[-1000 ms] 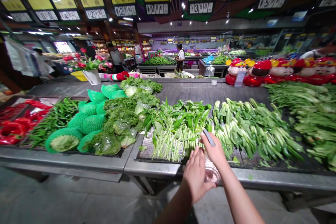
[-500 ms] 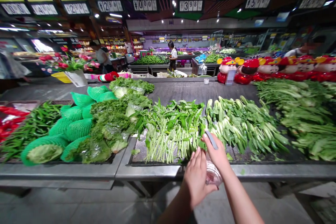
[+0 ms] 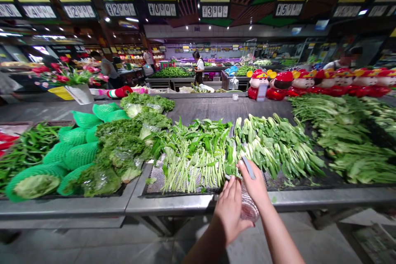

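Right hand: the person's right hand closes narrow at the neck of a clear plastic bag, with a slim grey strip lying along the fingers (what the strip is, can't tell).
Left hand: the person's left hand is open, with fingers up and slightly parted, just beside the bag (touching or not, can't tell).
Bag: hangs between both hands, just in front of the near steel rim of the produce stall; reddish contents are blurred.
Nearest produce: long-stemmed leafy greens lie on a grey perforated mat, with pale-stemmed bok choy right beside them.
Left of stall: frilly green lettuce in plastic film, bright green mesh-netted heads, slender green peppers.
Far: a row of glossy red mascot figures on the right; a person in a white shirt and black apron stands at another stall.
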The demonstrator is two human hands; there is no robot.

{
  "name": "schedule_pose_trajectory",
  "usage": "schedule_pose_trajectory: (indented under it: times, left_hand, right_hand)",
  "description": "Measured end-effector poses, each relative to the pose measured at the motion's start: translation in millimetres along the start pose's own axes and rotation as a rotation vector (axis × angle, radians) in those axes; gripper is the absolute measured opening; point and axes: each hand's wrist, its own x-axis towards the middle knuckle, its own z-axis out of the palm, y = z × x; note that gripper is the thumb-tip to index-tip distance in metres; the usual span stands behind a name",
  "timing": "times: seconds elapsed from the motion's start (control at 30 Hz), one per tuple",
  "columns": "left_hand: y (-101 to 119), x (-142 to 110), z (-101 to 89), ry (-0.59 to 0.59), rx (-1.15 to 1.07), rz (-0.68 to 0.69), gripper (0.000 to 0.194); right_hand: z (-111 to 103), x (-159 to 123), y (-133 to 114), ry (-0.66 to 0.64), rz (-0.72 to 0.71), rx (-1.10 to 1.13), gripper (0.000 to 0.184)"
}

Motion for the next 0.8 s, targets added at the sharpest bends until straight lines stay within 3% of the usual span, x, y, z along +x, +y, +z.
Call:
schedule_pose_trajectory:
  times: [0.3, 0.53, 0.8]
  left_hand:
    - [18.8, -2.6, 13.3, -0.075, 0.002, 0.014, 0.12]
    - [31.1, -3.9, 33.8, -0.01, -0.001, 0.041, 0.12]
    - [54.4, -5.9, 59.1, 0.077, -0.032, -0.043, 0.12]
  right_hand:
    - [-21.2, -15.5, 14.3, 0.061, 0.057, -0.067, 0.039]
    - [-35.3, -13.9, 26.0, -0.03, 0.02, -0.024, 0.037]
    - [-51.4, -21.7, 40.0, -0.073, 0.016, -0.136, 0.04]
